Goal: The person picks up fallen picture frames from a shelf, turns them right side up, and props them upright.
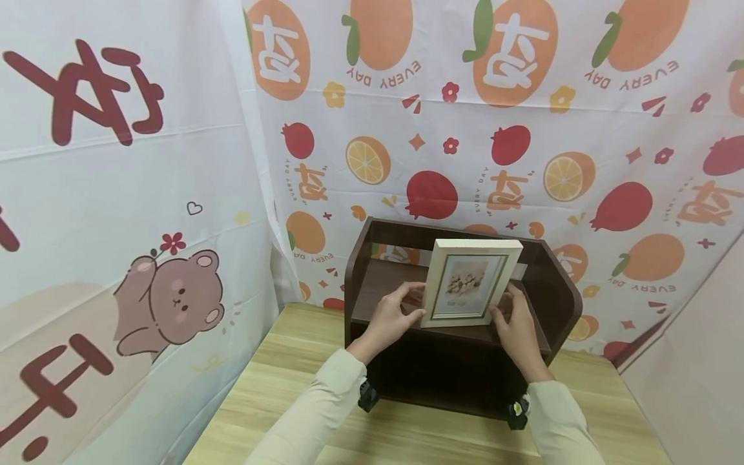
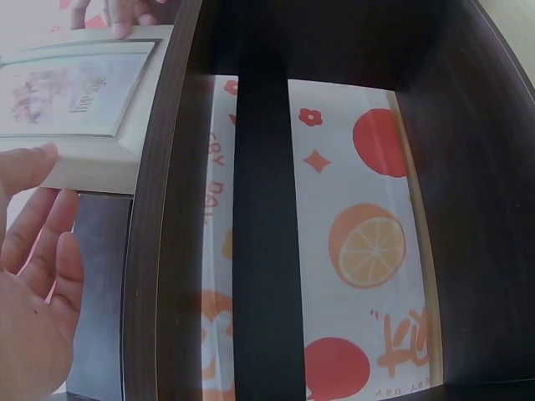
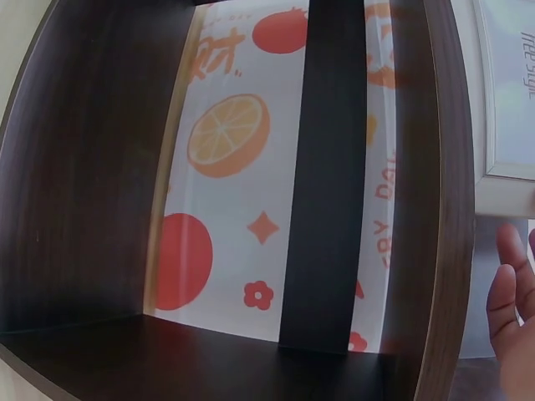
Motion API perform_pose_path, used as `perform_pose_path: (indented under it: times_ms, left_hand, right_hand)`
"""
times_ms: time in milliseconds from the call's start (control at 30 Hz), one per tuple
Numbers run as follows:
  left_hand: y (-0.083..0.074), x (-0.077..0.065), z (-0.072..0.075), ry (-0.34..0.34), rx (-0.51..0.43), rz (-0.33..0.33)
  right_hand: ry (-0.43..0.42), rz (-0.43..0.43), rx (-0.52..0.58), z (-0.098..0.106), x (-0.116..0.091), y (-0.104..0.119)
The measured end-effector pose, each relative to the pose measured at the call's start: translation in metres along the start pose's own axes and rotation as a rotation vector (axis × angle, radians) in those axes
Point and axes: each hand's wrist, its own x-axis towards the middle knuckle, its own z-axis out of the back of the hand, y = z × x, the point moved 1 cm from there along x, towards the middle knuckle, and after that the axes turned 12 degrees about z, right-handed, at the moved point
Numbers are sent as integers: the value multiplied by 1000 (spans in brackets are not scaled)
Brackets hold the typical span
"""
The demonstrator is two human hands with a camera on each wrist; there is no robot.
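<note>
A cream picture frame (image 1: pixel 465 287) with a pale print of a bouquet stands upright at the front of the top shelf of a dark brown desk shelf (image 1: pixel 560 294). My left hand (image 1: pixel 395 316) holds the frame by its left side, thumb at the lower front edge. On the opposite side my right hand (image 1: pixel 516 326) grips the lower right edge, its fingers partly hidden behind. In the left wrist view, the thumb (image 2: pixel 38 163) lies on the border of the frame. The right wrist view catches only some fingertips (image 3: pixel 503 292) below the frame's edge.
Raised side panels and a back rail (image 1: pixel 418 230) bound the top shelf, with a dark compartment (image 1: pixel 442 374) below. The unit stands on a light wood table (image 1: pixel 290 361). Fruit-print cloth (image 1: pixel 372 103) hangs behind, bear-print cloth (image 1: pixel 180 297) at left.
</note>
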Motion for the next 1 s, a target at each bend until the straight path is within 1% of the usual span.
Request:
perform_pose_path:
  times_ms: [167, 433, 667, 867, 1000]
  left_hand:
    - [-2, 0, -1, 13, -16, 7]
    - [-5, 1, -4, 41, -15, 13]
    - [-6, 5, -9, 68, -29, 21]
    - [-6, 6, -11, 84, -36, 43]
    - [-5, 7, -11, 102, -40, 73]
  right_hand:
    - [17, -15, -2, -3, 4, -2]
    - [24, -43, 37, -7, 8, -8]
    - [17, -68, 44, -9, 14, -11]
    - [23, -72, 39, -13, 19, -14]
    - [61, -81, 36, -14, 22, -13]
